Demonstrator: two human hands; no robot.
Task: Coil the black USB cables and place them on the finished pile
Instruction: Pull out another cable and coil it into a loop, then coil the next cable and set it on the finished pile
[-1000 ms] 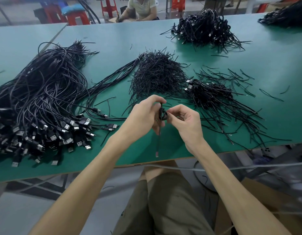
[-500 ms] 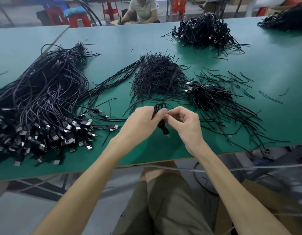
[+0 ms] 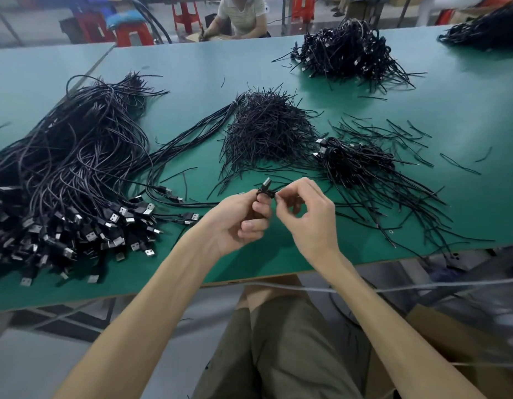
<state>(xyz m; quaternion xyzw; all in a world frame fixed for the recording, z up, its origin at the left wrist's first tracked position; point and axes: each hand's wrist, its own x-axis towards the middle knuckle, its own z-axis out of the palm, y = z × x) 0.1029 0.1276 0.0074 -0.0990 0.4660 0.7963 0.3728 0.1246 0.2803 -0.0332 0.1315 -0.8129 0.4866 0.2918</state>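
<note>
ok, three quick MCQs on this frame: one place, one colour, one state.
1. The heap of uncoiled cables lies:
A) to the person's right
B) to the person's left
C) on the floor

2. The table top is:
A) white
B) red
C) green

3. The small cable bundle is:
A) held by the left hand and the right hand
B) lying loose on the table
C) set on a stool

Answers:
1 B, its plugs fan out on the left-hand side.
2 C, green shows between all the piles.
3 A, both hands pinch it above the table.
</note>
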